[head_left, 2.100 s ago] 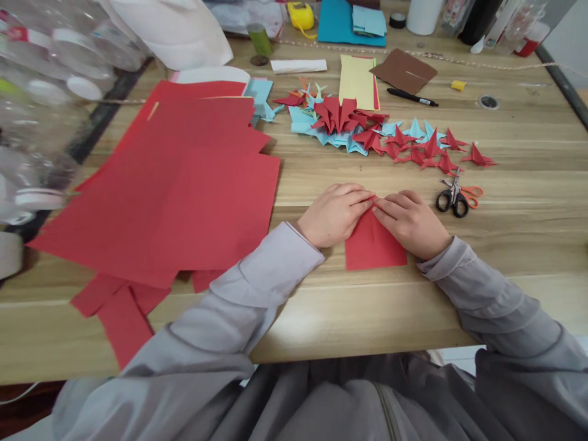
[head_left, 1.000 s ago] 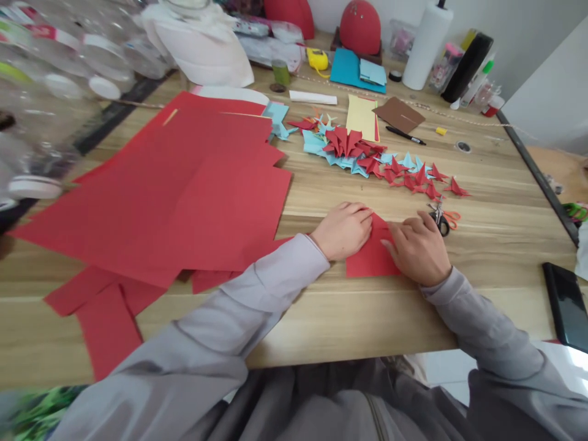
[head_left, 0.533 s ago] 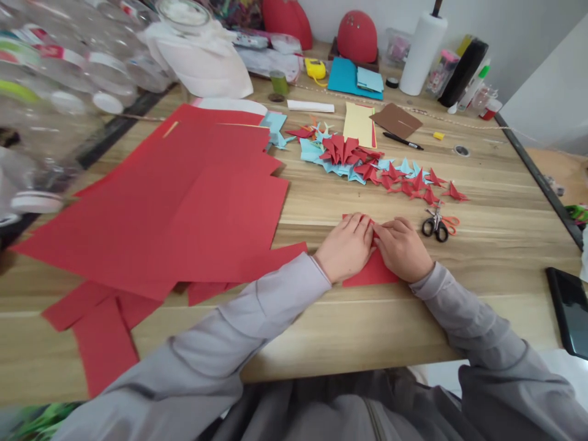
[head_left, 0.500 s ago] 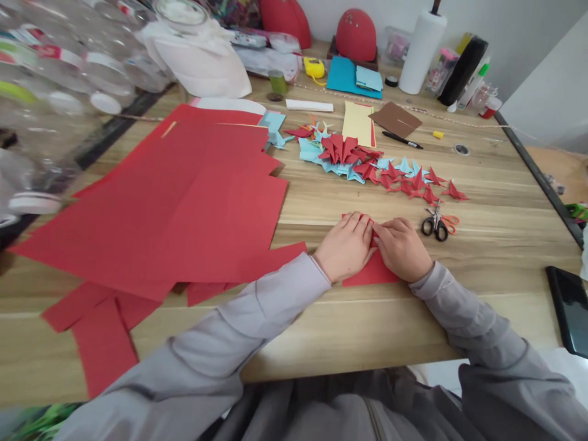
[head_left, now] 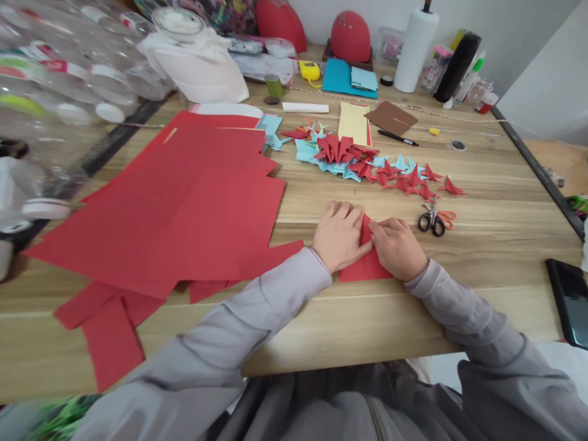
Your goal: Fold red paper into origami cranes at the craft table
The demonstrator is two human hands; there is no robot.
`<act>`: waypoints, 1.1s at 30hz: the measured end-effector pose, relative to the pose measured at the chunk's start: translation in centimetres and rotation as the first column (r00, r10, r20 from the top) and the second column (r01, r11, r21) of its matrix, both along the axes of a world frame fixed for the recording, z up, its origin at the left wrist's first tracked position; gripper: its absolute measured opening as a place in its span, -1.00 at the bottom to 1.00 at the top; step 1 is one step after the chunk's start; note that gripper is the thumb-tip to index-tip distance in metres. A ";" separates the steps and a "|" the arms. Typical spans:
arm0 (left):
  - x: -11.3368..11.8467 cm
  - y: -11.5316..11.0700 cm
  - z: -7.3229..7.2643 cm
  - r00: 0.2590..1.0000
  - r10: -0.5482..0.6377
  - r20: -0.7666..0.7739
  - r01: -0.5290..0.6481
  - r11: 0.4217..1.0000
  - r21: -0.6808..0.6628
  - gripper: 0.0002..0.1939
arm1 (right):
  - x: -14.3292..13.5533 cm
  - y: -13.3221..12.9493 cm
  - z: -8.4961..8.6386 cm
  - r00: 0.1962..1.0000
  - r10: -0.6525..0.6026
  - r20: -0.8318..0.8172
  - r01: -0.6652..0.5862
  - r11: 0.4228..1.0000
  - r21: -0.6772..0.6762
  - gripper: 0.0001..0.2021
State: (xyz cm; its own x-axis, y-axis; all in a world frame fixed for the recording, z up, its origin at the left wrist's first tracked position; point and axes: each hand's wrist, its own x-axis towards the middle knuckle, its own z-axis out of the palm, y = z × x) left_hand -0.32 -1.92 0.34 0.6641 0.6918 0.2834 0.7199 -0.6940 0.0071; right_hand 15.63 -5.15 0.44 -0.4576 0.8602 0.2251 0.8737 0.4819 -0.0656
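Observation:
A small sheet of red paper point(head_left: 365, 267) lies on the wooden table, partly hidden under both hands. My left hand point(head_left: 339, 236) rests on its left part, fingers laid out and thumb stretched toward the right. On the paper's right side, my right hand point(head_left: 397, 246) is closed, with thumb and fingertips pinched at a fold or edge. What exactly the fingertips grip is partly covered. Scissors with black handles point(head_left: 432, 224) and scissors with orange handles point(head_left: 447, 218) lie to the right of my right hand.
Large red sheets point(head_left: 202, 208) spread over the left side. Folded red and blue paper cranes point(head_left: 399, 174) lie behind my hands. A black pen point(head_left: 397, 138), brown paper point(head_left: 392, 118) and yellow paper point(head_left: 353, 122) sit farther back. At the right edge is a phone point(head_left: 569, 300).
My left hand has shifted slightly left on the paper, its fingers now apart from my right hand's, uncovering more red paper between them. The whole view has shifted a little.

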 end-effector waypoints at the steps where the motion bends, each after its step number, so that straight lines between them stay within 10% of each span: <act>1: 0.0 0.1 0.0 1.000 0.012 0.000 -0.012 1.000 -0.005 -0.40 | 0.0 0.0 0.0 1.000 -0.007 0.005 0.007 1.000 -0.009 -0.70; 20: -0.4 0.8 -0.3 0.999 -0.037 0.036 0.037 0.999 -0.001 -0.48 | -0.5 1.0 0.3 0.999 0.035 0.019 -0.035 0.999 0.028 -0.67; 33: -1.9 0.5 -1.4 0.945 0.294 0.141 -0.252 0.933 -0.258 -0.13 | 0.1 0.6 -0.9 0.999 0.051 0.018 -0.052 0.993 0.104 -0.64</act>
State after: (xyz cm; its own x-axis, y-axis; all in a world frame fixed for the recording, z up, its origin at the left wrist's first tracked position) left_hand -2.19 -1.42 -1.01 0.3945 0.8998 0.1863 0.8541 -0.4339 0.2869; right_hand 15.75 -4.53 -0.46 -0.5047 0.8076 0.3052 0.8482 0.5297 0.0008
